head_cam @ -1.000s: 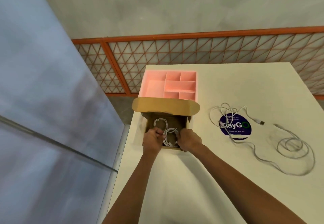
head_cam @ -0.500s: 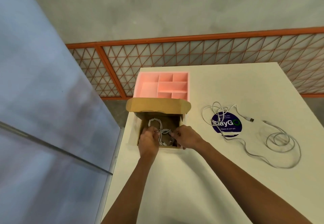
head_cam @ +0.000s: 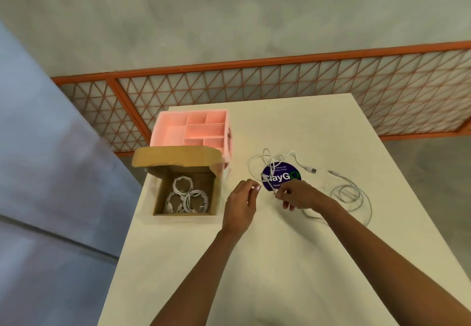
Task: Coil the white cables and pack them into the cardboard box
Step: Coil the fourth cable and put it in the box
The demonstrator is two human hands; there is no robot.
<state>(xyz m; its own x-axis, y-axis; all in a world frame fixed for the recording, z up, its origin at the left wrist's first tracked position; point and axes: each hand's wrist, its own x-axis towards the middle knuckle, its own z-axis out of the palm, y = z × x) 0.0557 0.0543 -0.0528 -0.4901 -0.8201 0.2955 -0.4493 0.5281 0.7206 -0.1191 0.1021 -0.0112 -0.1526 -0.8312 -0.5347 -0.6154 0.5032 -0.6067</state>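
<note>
Now our right hand [head_cam: 298, 195] pinches the white cable [head_cam: 272, 165], its strand running away from those fingertips; our left hand [head_cam: 242, 198] hovers beside, fingers loosely curled, empty.

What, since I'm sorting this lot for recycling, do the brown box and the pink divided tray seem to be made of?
The cardboard box looks like plain brown cardboard, matte and uncoated: its flap bends at a crease. The pink divided tray looks like moulded plastic, smooth and evenly coloured with thin straight dividers, though painted board cannot be excluded.
</note>
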